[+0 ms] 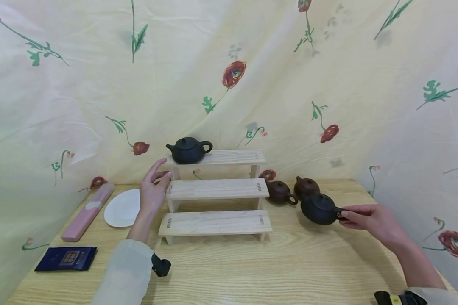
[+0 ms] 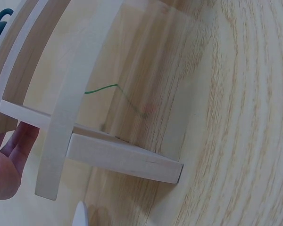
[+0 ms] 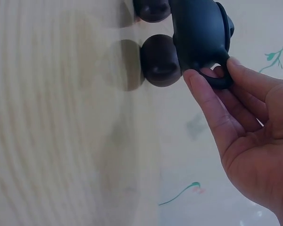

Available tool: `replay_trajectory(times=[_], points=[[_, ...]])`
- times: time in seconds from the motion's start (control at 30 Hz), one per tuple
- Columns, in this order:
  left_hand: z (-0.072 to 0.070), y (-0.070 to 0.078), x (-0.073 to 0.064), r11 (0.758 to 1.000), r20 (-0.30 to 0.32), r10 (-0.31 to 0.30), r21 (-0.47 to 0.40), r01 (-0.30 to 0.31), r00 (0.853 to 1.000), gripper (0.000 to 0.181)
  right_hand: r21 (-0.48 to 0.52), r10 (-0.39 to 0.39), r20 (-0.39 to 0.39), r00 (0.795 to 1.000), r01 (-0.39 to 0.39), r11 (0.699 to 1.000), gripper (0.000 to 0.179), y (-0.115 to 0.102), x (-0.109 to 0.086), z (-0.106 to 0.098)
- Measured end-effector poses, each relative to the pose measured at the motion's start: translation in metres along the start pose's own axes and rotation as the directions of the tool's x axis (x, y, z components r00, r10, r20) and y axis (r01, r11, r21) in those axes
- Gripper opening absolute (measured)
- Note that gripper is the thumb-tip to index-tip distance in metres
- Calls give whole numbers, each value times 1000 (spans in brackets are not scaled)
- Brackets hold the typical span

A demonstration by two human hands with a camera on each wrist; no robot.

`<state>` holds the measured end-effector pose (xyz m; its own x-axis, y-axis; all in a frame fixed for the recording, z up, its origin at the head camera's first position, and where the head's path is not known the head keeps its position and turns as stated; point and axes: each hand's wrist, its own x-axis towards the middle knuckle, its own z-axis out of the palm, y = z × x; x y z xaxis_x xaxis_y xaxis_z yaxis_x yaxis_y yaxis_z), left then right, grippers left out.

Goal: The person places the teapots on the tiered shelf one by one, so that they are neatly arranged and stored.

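By its handle, my right hand [image 1: 374, 222] pinches a black teapot [image 1: 319, 209], held above the table's right side. The right wrist view shows the thumb and fingers of the right hand [image 3: 259, 122] at the handle loop of the black teapot [image 3: 200, 33]. My left hand [image 1: 154, 188] is at the left end of a three-tier wooden stand [image 1: 217, 189], its fingers beside the upper tiers. Seen from the left wrist, part of the left hand [image 2: 7, 172] is hidden behind the wooden stand [image 2: 68, 101]. Another black teapot [image 1: 188, 151] sits on the top tier, spout to the left.
Two dark brown teapots, one nearer [image 1: 279, 192] and one farther [image 1: 306, 186], stand right of the stand. To its left lie a white plate [image 1: 118, 209], a pink box [image 1: 87, 214] and a dark blue packet [image 1: 66, 259]. A flowered cloth [image 1: 198, 84] hangs behind the table.
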<state>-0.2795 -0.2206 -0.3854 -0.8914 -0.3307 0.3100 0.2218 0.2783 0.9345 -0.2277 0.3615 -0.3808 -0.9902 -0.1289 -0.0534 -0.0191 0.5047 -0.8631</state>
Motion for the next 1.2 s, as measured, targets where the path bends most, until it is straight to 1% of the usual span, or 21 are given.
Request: replay_trajectory(times=[0.23, 0.47, 0.63, 0.73, 1.0, 1.2], points=[[0, 0, 0, 1000, 3, 2, -5, -2, 1000, 45, -31, -6, 18, 1000, 6, 1000, 45, -15, 4, -1], [0, 0, 0, 1000, 6, -1, -8, 2, 1000, 45, -41, -61, -3, 998, 61, 997, 46, -27, 8, -1], [-1, 1, 0, 1000, 6, -6, 3, 6, 1000, 45, -106, -47, -2, 999, 46, 993, 48, -37, 11, -1], [-1, 2, -1, 1000, 7, -6, 8, 6, 1000, 45, -144, -52, 0, 999, 51, 988, 48, -44, 14, -1], [-2, 4, -2, 1000, 20, -23, 2, 23, 1000, 46, -164, -107, 6, 994, 107, 981, 47, -67, 20, -1], [-1, 3, -2, 1000, 20, -13, 5, 13, 1000, 45, -164, -135, 11, 991, 135, 977, 48, -84, 29, -2]])
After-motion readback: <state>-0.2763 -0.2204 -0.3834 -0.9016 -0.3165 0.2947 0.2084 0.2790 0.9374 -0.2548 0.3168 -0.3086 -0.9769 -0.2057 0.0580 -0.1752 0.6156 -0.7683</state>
